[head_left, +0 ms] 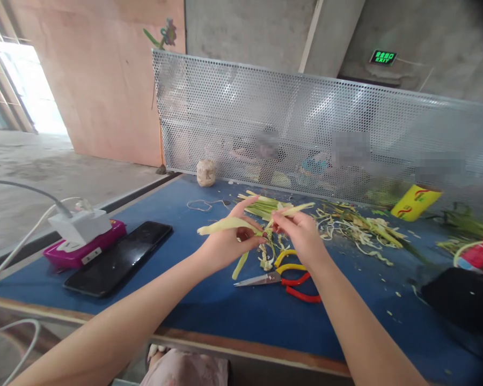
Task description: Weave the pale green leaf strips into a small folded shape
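Above the blue table (225,316), both my hands are close together over plant strips. My left hand (221,249) is closed around a broad, pale green leaf strip (219,225), whose blunt end sticks out to the left. A narrower pale stalk (301,208) is pinched between the fingertips of my right hand (301,236), pointing up to the right. Thin curled shreds (266,258) hang or lie below the fingers; which, I cannot tell. Just under the hands lie scissors (276,277) with red and yellow handles, blades toward the left.
Cut green stalks (261,207) and a heap of peelings (358,228) lie behind my hands. A black phone (123,257) and purple power strip (80,254) are left. A yellow packet (416,202) leans by the perforated metal screen (241,118); people sit beyond it. A dark object (462,297) is right.
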Tool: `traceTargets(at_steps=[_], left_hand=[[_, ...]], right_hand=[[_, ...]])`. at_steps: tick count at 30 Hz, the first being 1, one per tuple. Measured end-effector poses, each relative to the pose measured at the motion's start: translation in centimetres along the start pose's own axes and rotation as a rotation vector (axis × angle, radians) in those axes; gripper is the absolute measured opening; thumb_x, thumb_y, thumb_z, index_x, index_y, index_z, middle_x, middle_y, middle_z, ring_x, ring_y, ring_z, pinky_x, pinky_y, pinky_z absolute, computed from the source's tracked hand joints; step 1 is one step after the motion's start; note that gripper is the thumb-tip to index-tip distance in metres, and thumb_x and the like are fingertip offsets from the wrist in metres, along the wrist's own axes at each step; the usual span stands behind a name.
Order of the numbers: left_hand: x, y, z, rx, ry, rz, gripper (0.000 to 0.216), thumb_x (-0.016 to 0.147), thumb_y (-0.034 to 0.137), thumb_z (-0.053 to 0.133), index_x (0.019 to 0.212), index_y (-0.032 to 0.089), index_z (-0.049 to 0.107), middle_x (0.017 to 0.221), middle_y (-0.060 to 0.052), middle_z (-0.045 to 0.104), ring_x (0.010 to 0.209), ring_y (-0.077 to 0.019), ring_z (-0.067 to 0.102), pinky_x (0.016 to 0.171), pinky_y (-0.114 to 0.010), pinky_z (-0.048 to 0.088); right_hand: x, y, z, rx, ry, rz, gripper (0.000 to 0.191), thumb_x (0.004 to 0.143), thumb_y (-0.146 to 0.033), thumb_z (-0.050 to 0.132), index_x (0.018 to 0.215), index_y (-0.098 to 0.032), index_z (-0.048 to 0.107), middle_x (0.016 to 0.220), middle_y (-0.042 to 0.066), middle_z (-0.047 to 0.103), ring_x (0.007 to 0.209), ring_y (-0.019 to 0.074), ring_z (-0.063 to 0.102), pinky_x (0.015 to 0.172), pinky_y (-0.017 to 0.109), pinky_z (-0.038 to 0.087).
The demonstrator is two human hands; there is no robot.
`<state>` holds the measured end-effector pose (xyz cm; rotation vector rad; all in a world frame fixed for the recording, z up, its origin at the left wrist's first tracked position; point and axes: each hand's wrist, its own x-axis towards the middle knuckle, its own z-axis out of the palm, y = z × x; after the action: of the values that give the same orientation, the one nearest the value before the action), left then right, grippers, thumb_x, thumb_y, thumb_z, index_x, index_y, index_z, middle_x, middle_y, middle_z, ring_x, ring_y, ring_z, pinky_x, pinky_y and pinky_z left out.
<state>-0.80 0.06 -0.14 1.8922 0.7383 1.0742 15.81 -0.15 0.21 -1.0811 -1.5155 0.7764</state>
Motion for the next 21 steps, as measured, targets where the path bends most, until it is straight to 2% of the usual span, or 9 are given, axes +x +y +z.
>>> traceTargets(at_steps=[2,4,6,8,12,17,21], left_hand=[[0.1,-0.2,0.0,-0.067,-0.006,-0.031,0.080,0.066,0.020,0.066,0.133,0.023,0.022,0.079,-0.001,0.059,0.067,-0.0138,0.058,0.061,-0.029,0.049],[0.2,-0.3,-0.2,-0.127,0.023,-0.053,0.087,0.062,0.017,0.067,0.134,0.022,0.019,0.080,-0.001,0.058,0.066,-0.0132,0.058,0.061,-0.028,0.048],[0.3,-0.4,-0.4,-0.147,0.056,-0.057,0.088,0.062,0.016,0.067,0.135,0.020,0.017,0.081,-0.002,0.058,0.064,-0.0125,0.056,0.059,-0.027,0.048],[0.4,-0.4,-0.7,-0.115,0.059,-0.051,0.086,0.064,0.017,0.066,0.135,0.020,0.017,0.081,-0.003,0.059,0.063,-0.0121,0.055,0.057,-0.026,0.047],[0.5,-0.6,-0.9,-0.008,0.034,-0.022,0.086,0.065,0.018,0.065,0.135,0.022,0.017,0.081,-0.002,0.060,0.064,-0.0127,0.055,0.057,-0.026,0.046],[0.6,-0.6,-1.1,0.045,0.029,0.030,0.072,0.067,0.017,0.063,0.130,0.023,0.028,0.080,-0.001,0.059,0.065,-0.0123,0.056,0.059,-0.026,0.047],[0.6,-0.3,-1.2,0.030,0.043,0.034,0.064,0.067,0.016,0.064,0.124,0.021,0.034,0.077,0.001,0.058,0.066,-0.0118,0.056,0.062,-0.026,0.048]], right_hand=[[0.1,0.4,0.2,0.074,-0.125,0.135,0.030,0.077,-0.048,0.049,0.073,-0.019,0.051,0.068,0.002,0.055,0.062,0.0144,0.054,0.055,0.027,0.042],[-0.1,0.5,0.2,0.056,-0.287,0.184,0.031,0.078,-0.050,0.047,0.081,-0.020,0.050,0.073,0.002,0.056,0.062,0.0134,0.053,0.053,0.026,0.041],[-0.4,0.2,0.1,-0.031,-0.410,0.169,0.029,0.079,-0.048,0.048,0.080,-0.020,0.050,0.065,-0.001,0.053,0.055,0.0112,0.049,0.051,0.024,0.037],[-0.7,-0.1,-0.1,-0.134,-0.477,0.131,0.028,0.080,-0.045,0.047,0.070,-0.019,0.049,0.053,-0.004,0.044,0.048,0.0092,0.041,0.049,0.023,0.032],[-0.8,-0.5,-0.6,-0.217,-0.525,0.051,0.036,0.084,-0.039,0.040,0.056,-0.018,0.045,0.048,-0.005,0.034,0.044,0.0081,0.032,0.046,0.023,0.025],[-0.6,-0.8,-1.4,-0.195,-0.473,0.019,0.034,0.081,-0.029,0.044,0.050,-0.018,0.043,0.045,-0.006,0.035,0.041,0.0065,0.028,0.044,0.022,0.024],[-0.5,-0.8,-1.8,-0.161,-0.493,0.019,0.033,0.081,-0.028,0.044,0.049,-0.018,0.045,0.045,-0.006,0.040,0.039,0.0059,0.031,0.042,0.022,0.025]])
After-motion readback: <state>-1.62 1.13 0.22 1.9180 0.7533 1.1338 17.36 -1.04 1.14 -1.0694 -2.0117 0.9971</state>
